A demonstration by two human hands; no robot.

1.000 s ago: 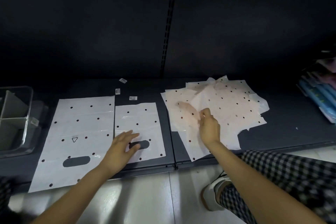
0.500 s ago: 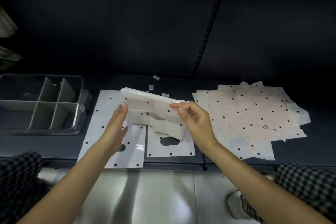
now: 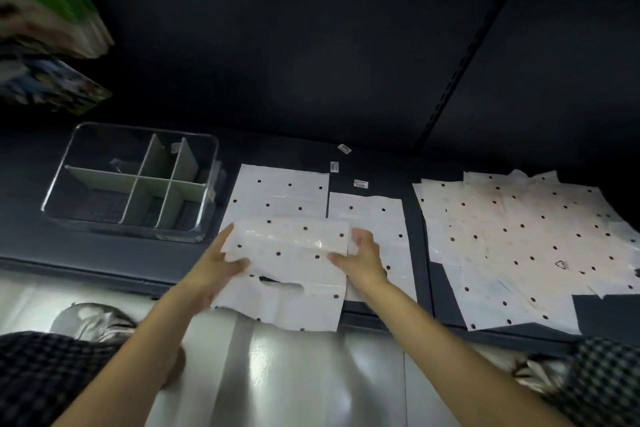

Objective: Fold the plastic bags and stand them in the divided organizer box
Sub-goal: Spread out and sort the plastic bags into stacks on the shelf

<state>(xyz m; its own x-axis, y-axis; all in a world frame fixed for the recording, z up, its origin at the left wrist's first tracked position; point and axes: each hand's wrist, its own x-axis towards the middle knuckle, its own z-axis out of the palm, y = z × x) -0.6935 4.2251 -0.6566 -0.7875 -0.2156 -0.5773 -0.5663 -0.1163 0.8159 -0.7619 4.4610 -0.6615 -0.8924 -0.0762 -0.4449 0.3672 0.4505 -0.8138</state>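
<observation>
White dotted plastic bag, part folded with its handle slot showing, is held between a person's two hands over the front edge of a dark shelf. Left hand pinches its left edge, thumb on top; right hand grips its right edge. Two similar bags lie flat beneath. Clear divided organizer box stands to the left; a loose heap of dotted bags lies to the right.
</observation>
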